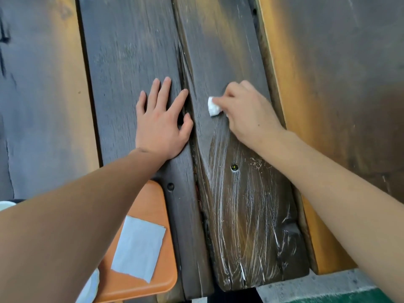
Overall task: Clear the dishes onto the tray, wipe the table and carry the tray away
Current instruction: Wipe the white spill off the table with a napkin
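Observation:
A dark wooden plank table (131, 62) fills the view. My right hand (247, 110) presses a small crumpled white tissue (213, 107) onto the right-hand plank. Wet white streaks (244, 215) run down that plank toward the near edge. My left hand (161, 121) lies flat on the middle plank with its fingers spread, holding nothing. An orange tray (157, 204) sits at the near left, partly under my left forearm, with a flat grey napkin (138, 246) on it. A white dish rim (93, 285) peeks out beneath that forearm.
Grooves run between the planks, and bolt holes (234, 167) mark the near end. An orange-brown bench board (290, 127) lies along the table's right side. Grey ground with a green strip (341, 296) shows past the near edge. Another white rim (6, 205) shows at far left.

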Motion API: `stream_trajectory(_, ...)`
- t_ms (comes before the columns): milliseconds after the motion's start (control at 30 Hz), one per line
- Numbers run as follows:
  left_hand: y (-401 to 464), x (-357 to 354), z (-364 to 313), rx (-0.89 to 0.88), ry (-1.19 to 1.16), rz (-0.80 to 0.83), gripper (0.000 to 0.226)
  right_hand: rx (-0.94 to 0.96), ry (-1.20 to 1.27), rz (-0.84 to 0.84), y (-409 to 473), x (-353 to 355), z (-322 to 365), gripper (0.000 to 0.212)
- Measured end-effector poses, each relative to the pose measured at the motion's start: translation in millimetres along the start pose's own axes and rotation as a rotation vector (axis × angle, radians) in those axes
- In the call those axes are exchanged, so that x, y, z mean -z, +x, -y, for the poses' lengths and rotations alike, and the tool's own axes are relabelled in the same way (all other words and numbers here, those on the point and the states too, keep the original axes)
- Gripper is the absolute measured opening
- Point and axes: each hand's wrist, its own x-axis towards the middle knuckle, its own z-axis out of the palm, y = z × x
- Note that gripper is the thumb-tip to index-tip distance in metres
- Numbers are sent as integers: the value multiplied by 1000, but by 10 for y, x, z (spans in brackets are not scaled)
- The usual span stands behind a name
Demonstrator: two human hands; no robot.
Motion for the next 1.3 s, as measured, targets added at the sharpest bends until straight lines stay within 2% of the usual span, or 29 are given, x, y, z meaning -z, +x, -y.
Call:
stream_trajectory(100,4,8,-6,3,-7,11,55,131,-5,47,-395,-41,211,22)
stream_trajectory(267,-9,5,-9,7,-3,15,56,267,2,140,-1038,-73,398,35)
stream_trajectory(467,-6,18,-19,21,9,38,56,403,24,258,-1756,-113,609,35)
stream_trajectory(633,-9,24,-16,23,2,37,56,506,58,413,-2402,-95,772,50)
stream_trajectory(767,-3,29,-22,23,0,25,56,535,59,468,-2698,-90,811,57)
stream_trajectory(867,-5,30,-23,27,-6,25,56,441,111,376,-2546,21,672,37)
stream_trajectory(1000,1,23,-20,24,3,18,57,153,63,-7,-1713,231,135,47)
stream_trajectory(1067,-1,25,-22,27,6,24,57,47,8,-119,-1193,277,-132,44)
stream_trajectory(1133,-2,28,-21,28,8,27,57,-18,-24,-157,-754,227,-306,36)
stream_trajectory(1300,-6,22,-21,28,15,27,56,-28,-66,-58,-389,-6,-298,28)
